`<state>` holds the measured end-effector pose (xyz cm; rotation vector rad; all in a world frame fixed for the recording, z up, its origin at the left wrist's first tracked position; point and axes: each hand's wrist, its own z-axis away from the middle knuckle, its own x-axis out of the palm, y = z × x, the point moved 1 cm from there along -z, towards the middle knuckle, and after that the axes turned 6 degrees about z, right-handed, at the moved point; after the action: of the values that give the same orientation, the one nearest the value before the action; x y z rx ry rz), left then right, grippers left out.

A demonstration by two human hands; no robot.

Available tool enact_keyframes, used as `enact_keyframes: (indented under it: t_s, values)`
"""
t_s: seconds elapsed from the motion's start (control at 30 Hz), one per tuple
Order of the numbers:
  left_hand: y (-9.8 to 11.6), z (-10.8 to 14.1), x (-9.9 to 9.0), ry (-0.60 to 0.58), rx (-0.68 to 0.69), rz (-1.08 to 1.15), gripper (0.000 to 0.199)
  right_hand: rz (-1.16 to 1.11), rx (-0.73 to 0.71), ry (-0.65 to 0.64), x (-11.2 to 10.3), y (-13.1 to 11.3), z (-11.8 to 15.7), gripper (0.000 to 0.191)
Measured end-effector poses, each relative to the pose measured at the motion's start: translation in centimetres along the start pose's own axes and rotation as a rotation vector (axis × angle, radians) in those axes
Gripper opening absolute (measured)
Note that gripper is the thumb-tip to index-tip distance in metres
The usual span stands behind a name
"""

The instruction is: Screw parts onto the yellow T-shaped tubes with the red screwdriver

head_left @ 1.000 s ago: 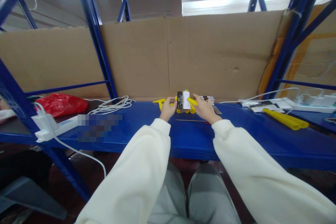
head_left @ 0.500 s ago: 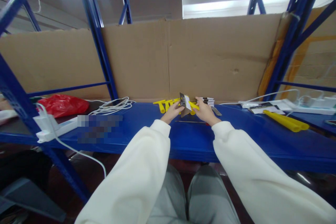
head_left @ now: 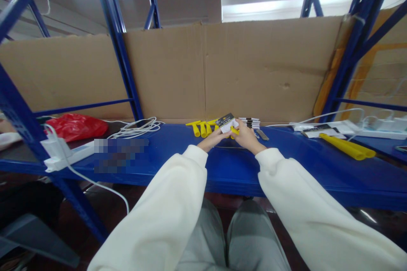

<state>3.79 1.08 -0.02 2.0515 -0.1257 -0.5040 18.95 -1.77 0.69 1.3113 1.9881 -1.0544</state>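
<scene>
Over the blue shelf my left hand [head_left: 211, 139] is closed on the lower edge of a black-and-white printed card [head_left: 226, 123]. My right hand [head_left: 247, 136] is closed around a yellow tool [head_left: 235, 131] with a handle, pressed close to the card; its exact kind is hidden by the fingers. Behind my left hand several yellow handled tools [head_left: 202, 129] lie in a row. A stack of black-and-white cards [head_left: 251, 122] sits just beyond my right hand, with a flat grey metal piece [head_left: 262, 134] beside it. A thin rod-like thing lies partly hidden below my hands.
Two yellow tapered tubes [head_left: 348, 147] lie at the right near a card [head_left: 323, 131] and a white power strip [head_left: 378, 127]. Leftward are coiled white cable [head_left: 140, 128], another power strip [head_left: 73, 155] and a red plastic bag [head_left: 74, 128]. Cardboard [head_left: 241, 72] stands behind, between blue posts.
The card has turned from upright and folded-looking to lying flatter, tilted to the right. Both hands have come closer together, and the yellow tool now sits against the card.
</scene>
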Motion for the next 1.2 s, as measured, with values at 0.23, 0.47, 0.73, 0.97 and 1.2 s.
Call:
enact_keyframes:
  t_s: [0.23,0.47,0.73,0.97,1.2]
  values:
    - [-1.4,-1.2,-1.0,0.146,-0.114,0.157,0.036,-0.474,0.073,-0.025,0.6,-0.4,-0.5,0.062]
    - [-1.4,-1.4,-2.0,0.483,-0.083,0.526,0.034,-1.000,0.309,-0.245,0.1,-1.2,-0.4,0.020]
    - [-0.7,-1.0,-2.4,0.604,-0.085,0.675,0.032,-1.082,0.315,-0.305,-0.6,-1.5,0.1,0.011]
    - [-0.3,-0.9,-2.3,0.611,-0.110,0.763,0.031,-1.179,0.262,-0.313,-0.6,-1.1,0.0,0.013]
    - [0.4,-0.7,-2.6,0.661,-0.123,0.909,0.039,-1.233,0.222,-0.304,-0.6,-1.0,0.0,0.019]
